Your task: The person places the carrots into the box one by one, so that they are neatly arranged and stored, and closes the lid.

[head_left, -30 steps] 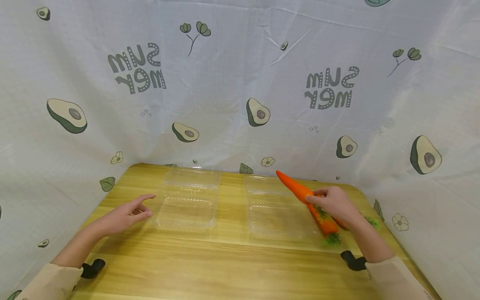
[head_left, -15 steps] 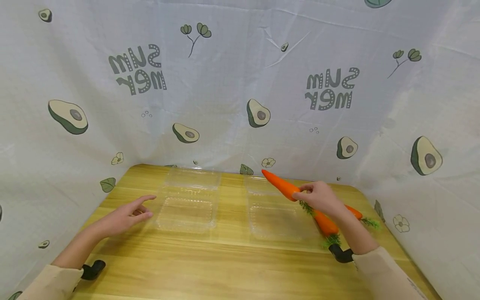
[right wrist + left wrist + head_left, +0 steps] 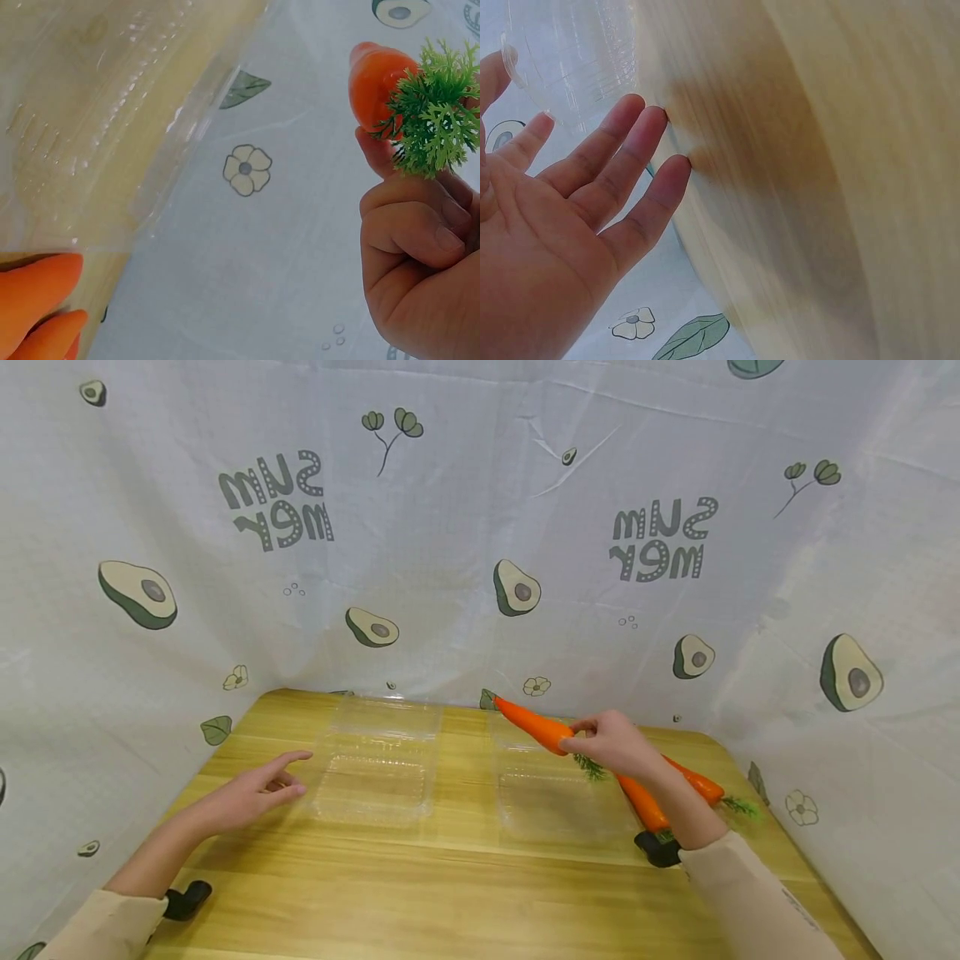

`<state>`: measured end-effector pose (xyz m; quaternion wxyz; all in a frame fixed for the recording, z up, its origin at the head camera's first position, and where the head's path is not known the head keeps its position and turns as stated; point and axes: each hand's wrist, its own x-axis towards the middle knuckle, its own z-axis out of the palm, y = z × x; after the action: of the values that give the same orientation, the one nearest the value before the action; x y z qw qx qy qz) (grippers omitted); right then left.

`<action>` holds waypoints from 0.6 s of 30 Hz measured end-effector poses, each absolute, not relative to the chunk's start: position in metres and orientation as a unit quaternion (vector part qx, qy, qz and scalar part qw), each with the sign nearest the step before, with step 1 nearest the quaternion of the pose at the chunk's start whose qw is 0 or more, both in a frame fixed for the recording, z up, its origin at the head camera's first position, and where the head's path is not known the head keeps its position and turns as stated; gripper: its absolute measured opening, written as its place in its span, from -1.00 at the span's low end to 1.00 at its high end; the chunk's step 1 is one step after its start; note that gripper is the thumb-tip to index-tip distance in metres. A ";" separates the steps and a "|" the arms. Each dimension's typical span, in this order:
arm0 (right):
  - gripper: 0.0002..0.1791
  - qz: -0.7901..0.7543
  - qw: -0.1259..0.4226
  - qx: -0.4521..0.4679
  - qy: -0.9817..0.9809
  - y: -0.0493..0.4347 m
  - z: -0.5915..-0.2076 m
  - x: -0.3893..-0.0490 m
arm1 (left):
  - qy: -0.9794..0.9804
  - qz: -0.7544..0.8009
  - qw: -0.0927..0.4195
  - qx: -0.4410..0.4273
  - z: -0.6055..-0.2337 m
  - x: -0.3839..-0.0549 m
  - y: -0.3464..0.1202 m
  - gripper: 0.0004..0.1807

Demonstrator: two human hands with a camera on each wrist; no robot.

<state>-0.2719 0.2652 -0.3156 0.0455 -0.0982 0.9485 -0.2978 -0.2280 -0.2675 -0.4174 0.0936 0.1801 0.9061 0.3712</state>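
My right hand [image 3: 617, 745] pinches an orange carrot [image 3: 534, 723] near its leafy end, holding it above the right clear plastic box [image 3: 555, 827]. The carrot's tip points to the back left, and its green top [image 3: 439, 105] hangs below the fingers in the right wrist view. My left hand [image 3: 251, 789] hovers over the table beside the left clear plastic box [image 3: 372, 814], fingers loosely extended and holding nothing. In the left wrist view its palm [image 3: 547, 247] is bare. Both boxes stand with their lids folded back.
More carrots lie on the right of the table, one [image 3: 642, 803] partly under my right forearm and another [image 3: 697, 783] farther right. The wooden table [image 3: 420, 902] meets a printed curtain [image 3: 442, 527] at its back and sides.
My right hand has lifted the carrot away from the other carrots and carried it leftward over the right box. The left hand has stayed in place.
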 end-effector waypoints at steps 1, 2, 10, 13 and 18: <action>-0.43 -0.298 0.047 -0.098 0.948 0.263 -0.315 -0.272 | 0.907 0.370 0.094 0.178 -0.418 -0.228 -0.268 -0.32; -0.42 -0.298 0.048 -0.100 0.948 0.261 -0.315 -0.273 | 0.907 0.369 0.095 0.177 -0.418 -0.228 -0.268 -0.33; -0.51 -0.286 0.048 -0.130 0.948 0.245 -0.310 -0.280 | 0.905 0.372 0.098 0.179 -0.416 -0.228 -0.266 -0.32; -0.51 -0.281 0.051 -0.149 0.947 0.240 -0.308 -0.281 | 0.904 0.376 0.100 0.180 -0.416 -0.227 -0.266 -0.32; -0.58 -0.275 0.048 -0.169 0.945 0.234 -0.306 -0.283 | 0.906 0.370 0.099 0.181 -0.417 -0.227 -0.266 -0.32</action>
<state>-0.2828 0.2337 -0.3056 0.0478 -0.1692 0.9453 -0.2749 -0.2274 -0.2663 -0.4167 0.0994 0.1806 0.9059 0.3699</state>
